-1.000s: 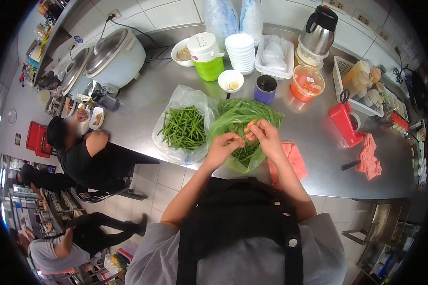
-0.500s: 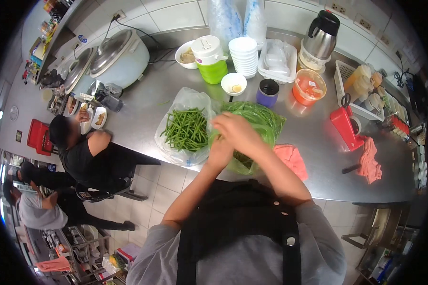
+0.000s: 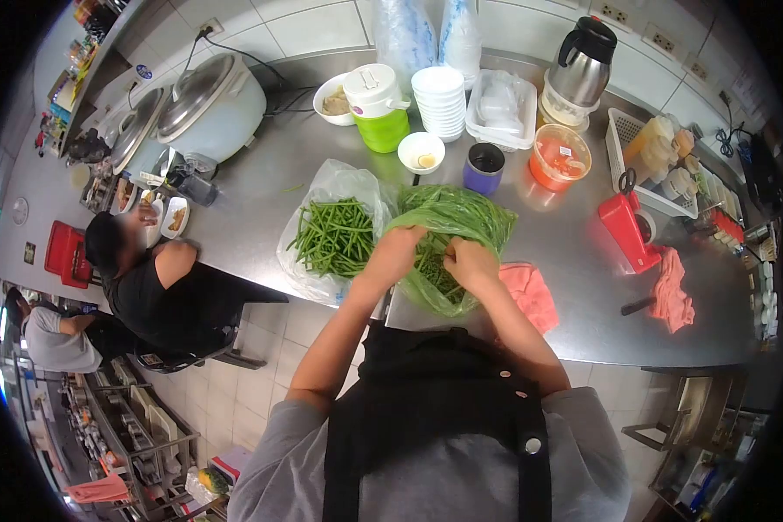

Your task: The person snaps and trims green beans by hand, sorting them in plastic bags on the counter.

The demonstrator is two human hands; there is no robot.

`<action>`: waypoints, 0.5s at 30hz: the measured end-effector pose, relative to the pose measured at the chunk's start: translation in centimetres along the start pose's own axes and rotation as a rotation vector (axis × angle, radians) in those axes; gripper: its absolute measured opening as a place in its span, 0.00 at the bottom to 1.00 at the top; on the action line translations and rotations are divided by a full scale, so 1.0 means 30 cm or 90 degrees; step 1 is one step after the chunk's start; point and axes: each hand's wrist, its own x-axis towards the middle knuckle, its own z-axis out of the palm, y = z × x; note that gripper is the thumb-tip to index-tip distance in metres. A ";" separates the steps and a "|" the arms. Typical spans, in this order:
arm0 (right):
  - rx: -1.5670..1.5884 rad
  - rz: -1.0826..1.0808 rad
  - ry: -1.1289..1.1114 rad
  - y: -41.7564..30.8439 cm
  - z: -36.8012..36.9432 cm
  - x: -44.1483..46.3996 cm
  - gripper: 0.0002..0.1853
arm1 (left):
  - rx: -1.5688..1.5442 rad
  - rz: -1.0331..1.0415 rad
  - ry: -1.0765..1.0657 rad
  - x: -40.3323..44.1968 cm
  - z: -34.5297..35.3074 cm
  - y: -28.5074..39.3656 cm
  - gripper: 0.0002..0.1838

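Observation:
A green plastic bag (image 3: pixel 496 222) with green beans inside lies on the steel table in front of me, its mouth toward me. My left hand (image 3: pixel 395 254) grips the bag's left rim with curled fingers. At the opening is my right hand (image 3: pixel 472 264), its fingers closed over the contents; what they pinch, if anything, is too small to make out. Thin green pieces (image 3: pixel 438 268) show between the two hands. Left of the green bag, cut green beans (image 3: pixel 331 235) are heaped on a clear plastic bag (image 3: pixel 315 283).
A pink cloth (image 3: pixel 531 296) lies right of the bag. Behind stand a small white bowl (image 3: pixel 421 154), a purple cup (image 3: pixel 483 169), a green jug (image 3: pixel 381 130) and an orange tub (image 3: pixel 559 158). A red tape dispenser (image 3: pixel 628 230) sits rightward. A seated person (image 3: pixel 161 278) is at the left.
My hands have moved apart from being together above the bag's left side. The left now grips the rim, the right is lower at the opening, which shows wider. A person in the background moved.

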 end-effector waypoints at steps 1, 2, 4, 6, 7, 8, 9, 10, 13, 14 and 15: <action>0.000 0.002 0.000 0.012 -0.015 -0.011 0.12 | 0.039 -0.008 -0.042 -0.007 -0.012 0.003 0.18; 0.068 -0.041 0.022 0.028 -0.027 -0.020 0.10 | 0.079 -0.015 -0.084 -0.009 -0.021 0.007 0.16; 0.139 -0.081 0.043 0.034 -0.053 -0.041 0.08 | 0.035 0.003 -0.068 -0.015 -0.025 0.011 0.13; 0.160 -0.082 0.022 0.034 -0.083 -0.062 0.06 | -0.010 0.023 -0.053 -0.016 -0.032 0.032 0.11; 0.160 -0.081 0.022 0.034 -0.083 -0.070 0.06 | 0.027 0.004 -0.106 -0.015 -0.042 0.047 0.11; 0.153 -0.119 0.065 0.033 -0.081 -0.079 0.06 | 0.065 -0.016 -0.157 -0.013 -0.055 0.064 0.11; 0.147 -0.157 0.109 0.030 -0.080 -0.083 0.06 | 0.065 -0.016 -0.156 -0.011 -0.065 0.082 0.11; 0.147 -0.158 0.109 0.024 -0.080 -0.083 0.06 | 0.057 0.013 -0.126 -0.009 -0.072 0.100 0.09; 0.180 -0.232 0.127 0.012 -0.076 -0.082 0.07 | 0.005 0.022 -0.053 -0.022 -0.052 0.103 0.07; 0.230 -0.222 0.102 0.012 -0.075 -0.074 0.08 | -0.037 0.001 -0.010 -0.028 -0.042 0.098 0.06; 0.280 -0.213 0.076 0.012 -0.072 -0.069 0.09 | -0.036 0.000 -0.010 -0.035 -0.034 0.100 0.06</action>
